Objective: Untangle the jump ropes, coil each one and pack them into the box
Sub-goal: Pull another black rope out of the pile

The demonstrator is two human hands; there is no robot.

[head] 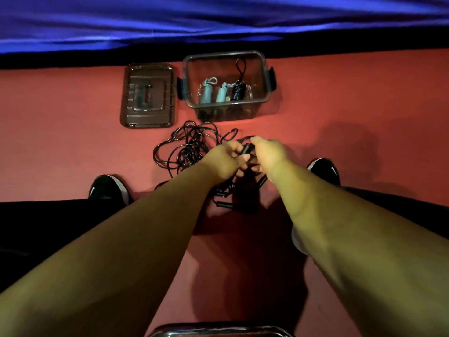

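A tangle of black jump rope [184, 147] lies on the red floor in front of a clear plastic box [261, 69]. Inside the box lie two pale blue coiled ropes [207, 91] and one black coiled rope [238, 90]. My left hand [226, 159] and my right hand [267, 152] meet over the tangle's right side, both with fingers curled round a black rope handle [245, 149]. More black handles [223, 204] lie on the floor under my forearms, partly hidden.
The box's lid [148, 96] lies flat to the left of the box. My two black shoes [109, 188] [324, 170] stand either side of the tangle. A blue drape [218, 18] hangs along the far edge. A shiny dark rim [218, 330] shows at the bottom.
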